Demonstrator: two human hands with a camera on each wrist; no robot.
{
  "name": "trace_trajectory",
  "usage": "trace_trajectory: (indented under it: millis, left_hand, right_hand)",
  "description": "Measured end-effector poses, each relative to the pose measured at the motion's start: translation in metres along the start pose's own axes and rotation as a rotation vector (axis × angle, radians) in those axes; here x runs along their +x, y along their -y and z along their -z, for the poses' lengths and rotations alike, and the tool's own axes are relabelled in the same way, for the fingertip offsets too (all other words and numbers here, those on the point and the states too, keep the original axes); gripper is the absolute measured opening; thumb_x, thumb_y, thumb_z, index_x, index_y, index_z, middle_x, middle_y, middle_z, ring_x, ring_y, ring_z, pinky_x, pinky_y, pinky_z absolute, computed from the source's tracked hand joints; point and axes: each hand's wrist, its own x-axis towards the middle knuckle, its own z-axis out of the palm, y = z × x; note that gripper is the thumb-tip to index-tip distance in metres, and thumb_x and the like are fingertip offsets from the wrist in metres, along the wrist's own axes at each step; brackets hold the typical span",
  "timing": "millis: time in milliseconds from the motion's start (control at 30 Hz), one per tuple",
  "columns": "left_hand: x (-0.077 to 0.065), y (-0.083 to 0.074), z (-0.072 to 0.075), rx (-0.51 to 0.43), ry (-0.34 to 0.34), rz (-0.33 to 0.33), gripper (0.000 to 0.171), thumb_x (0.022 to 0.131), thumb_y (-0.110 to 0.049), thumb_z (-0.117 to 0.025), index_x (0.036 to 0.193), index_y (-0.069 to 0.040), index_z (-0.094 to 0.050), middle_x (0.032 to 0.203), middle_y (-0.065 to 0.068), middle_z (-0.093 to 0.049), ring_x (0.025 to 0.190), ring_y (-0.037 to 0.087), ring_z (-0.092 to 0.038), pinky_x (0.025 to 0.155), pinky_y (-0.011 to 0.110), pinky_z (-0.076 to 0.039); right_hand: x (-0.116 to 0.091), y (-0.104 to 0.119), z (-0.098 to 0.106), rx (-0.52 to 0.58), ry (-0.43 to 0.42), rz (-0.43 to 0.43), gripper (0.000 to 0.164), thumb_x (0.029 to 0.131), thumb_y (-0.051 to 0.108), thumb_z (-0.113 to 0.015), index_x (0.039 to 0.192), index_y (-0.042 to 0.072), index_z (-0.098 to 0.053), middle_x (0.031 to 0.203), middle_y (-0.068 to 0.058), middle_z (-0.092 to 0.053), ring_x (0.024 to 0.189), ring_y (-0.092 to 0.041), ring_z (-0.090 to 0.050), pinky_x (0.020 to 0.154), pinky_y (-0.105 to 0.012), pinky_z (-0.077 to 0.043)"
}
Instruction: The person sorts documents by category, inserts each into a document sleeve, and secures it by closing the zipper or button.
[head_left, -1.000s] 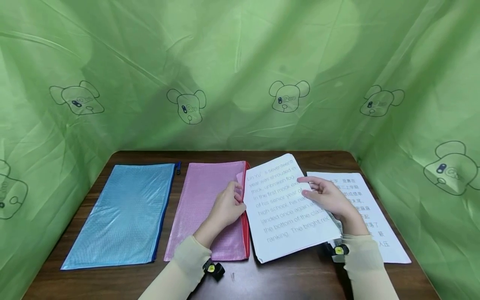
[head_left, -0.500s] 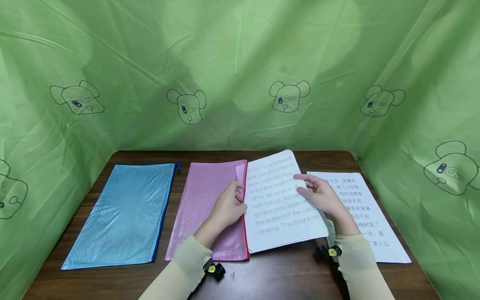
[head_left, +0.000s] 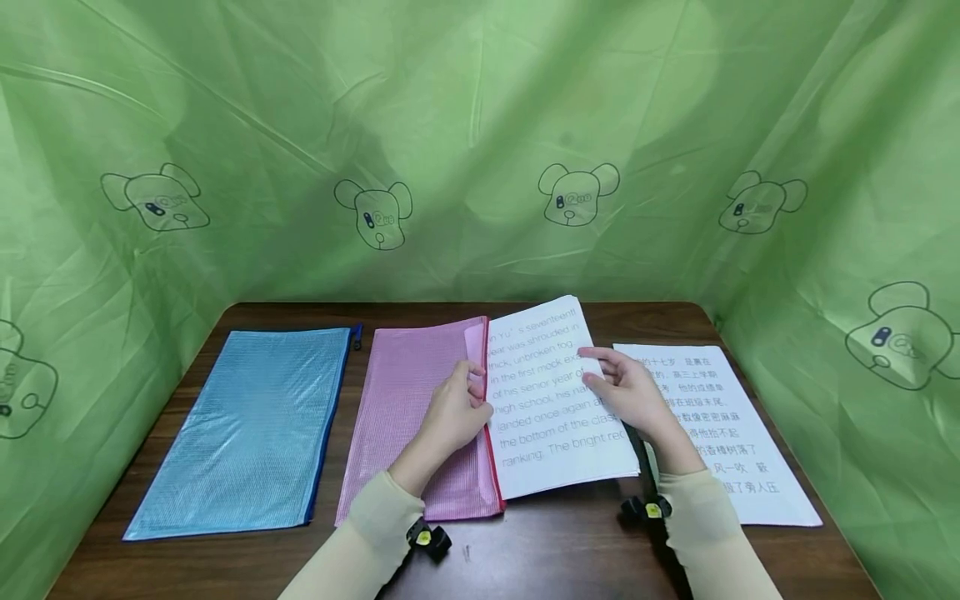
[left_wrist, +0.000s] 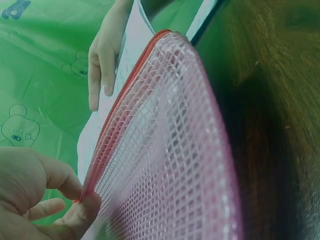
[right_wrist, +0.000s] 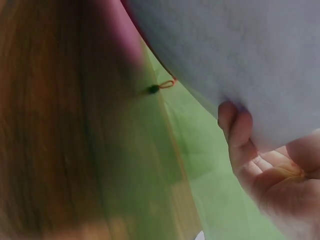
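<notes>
A pink mesh zipper pouch point(head_left: 405, 358) lies mid-table, its red-zipped side lifted. My left hand point(head_left: 453, 412) pinches that zip edge between thumb and fingers, seen closely with the left hand point(left_wrist: 40, 195) in the left wrist view. My right hand point(head_left: 630, 396) grips the right side of several sheets of paper point(head_left: 540, 417) printed in English. Their left edge sits inside the pouch mouth, just behind the red zip edge, cutting off the first letters. In the right wrist view, fingers point(right_wrist: 237, 125) hold the sheets from underneath. A cord zipper pull point(right_wrist: 162, 86) hangs from the pouch corner.
A blue mesh zipper pouch point(head_left: 247, 425) lies flat at left. White paper printed with Chinese characters point(head_left: 727, 408) lies at right, partly behind my right forearm. A dark-edged strip point(head_left: 643, 450) shows beneath that wrist. Green cloth point(head_left: 480, 150) surrounds the wooden table point(head_left: 555, 550).
My right hand has moved left with the sheets, and their left edge has slid from beside the pouch into its mouth. My left hand has kept its pinch on the zip edge.
</notes>
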Motion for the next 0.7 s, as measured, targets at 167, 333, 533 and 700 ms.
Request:
trace_trajectory:
  millis: [167,333,533,700]
  left_hand:
    - [0.002,0.002,0.002,-0.001,-0.024,0.016,0.051,0.08,0.004,-0.072,0.128,-0.008,-0.061,0.097,0.004,-0.068,0.079,0.013,-0.064,0.077,0.037,-0.055]
    - [0.004,0.005,0.002,-0.037,-0.038,0.035,0.047,0.082,0.003,-0.073,0.126,-0.008,-0.063,0.096,0.003,-0.069,0.081,0.013,-0.065,0.079,0.036,-0.057]
    - [0.004,0.007,0.002,-0.041,-0.06,0.041,0.045,0.082,0.002,-0.074,0.125,-0.008,-0.064,0.095,0.002,-0.07,0.081,0.013,-0.065,0.078,0.036,-0.057]
    - [0.007,0.009,0.006,-0.043,-0.086,0.03,0.042,0.082,0.003,-0.073,0.122,-0.008,-0.066,0.095,0.003,-0.069,0.08,0.014,-0.065,0.078,0.037,-0.056]
  right_hand:
    - [0.002,0.004,-0.016,0.011,-0.028,0.005,0.043,0.106,0.005,-0.069,0.149,0.007,-0.063,0.118,-0.018,-0.079,0.083,-0.024,-0.078,0.064,-0.035,-0.063]
    - [0.0,0.005,-0.028,0.036,-0.053,-0.026,0.044,0.107,0.007,-0.069,0.15,0.007,-0.062,0.12,-0.019,-0.078,0.085,-0.026,-0.08,0.065,-0.035,-0.064]
    - [0.0,0.017,-0.04,0.055,-0.067,-0.052,0.043,0.107,0.006,-0.068,0.149,0.006,-0.063,0.122,-0.02,-0.078,0.089,-0.025,-0.079,0.069,-0.034,-0.065]
    - [0.01,0.033,-0.048,0.051,-0.07,-0.074,0.041,0.105,0.005,-0.069,0.146,0.004,-0.063,0.119,-0.02,-0.078,0.086,-0.026,-0.079,0.067,-0.034,-0.064]
